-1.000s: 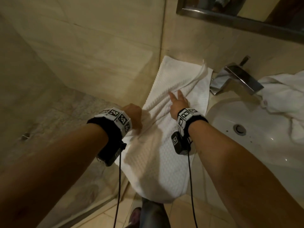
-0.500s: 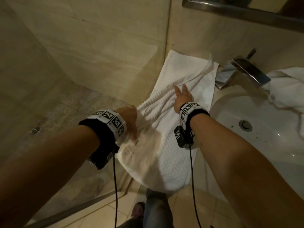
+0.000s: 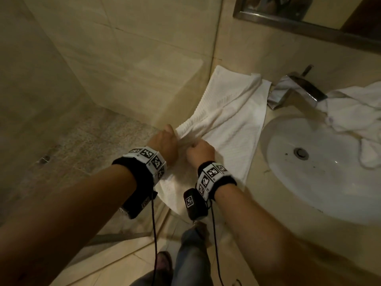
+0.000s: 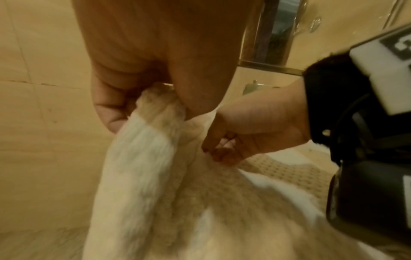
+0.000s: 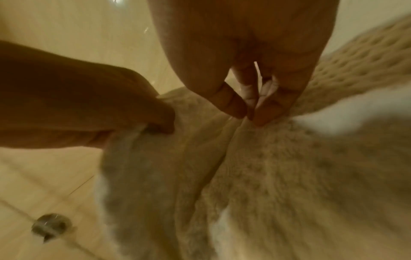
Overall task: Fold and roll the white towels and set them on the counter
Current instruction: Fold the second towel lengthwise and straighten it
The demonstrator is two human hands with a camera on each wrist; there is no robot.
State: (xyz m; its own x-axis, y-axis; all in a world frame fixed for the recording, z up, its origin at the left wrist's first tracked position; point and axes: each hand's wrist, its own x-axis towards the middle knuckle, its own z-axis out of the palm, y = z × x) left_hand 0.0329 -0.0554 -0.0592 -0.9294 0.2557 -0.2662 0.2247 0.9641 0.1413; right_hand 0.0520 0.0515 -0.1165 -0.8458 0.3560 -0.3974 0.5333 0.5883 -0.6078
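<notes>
Both fists clamp the towel (image 3: 231, 120) at the counter's (image 3: 266, 182) left end, left hand (image 3: 165, 142) beside right hand (image 3: 201, 152).

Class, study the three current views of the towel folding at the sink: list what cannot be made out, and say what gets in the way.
- Head view: the towel's near end, hidden behind both wrists.
- Head view: the second towel, cut off by the right edge.
- Head view: the mirror, cut off by the top edge.
- Right wrist view: the towel's weave, blurred.
- Left wrist view: how much cloth the left hand grips, hidden by its fingers.
</notes>
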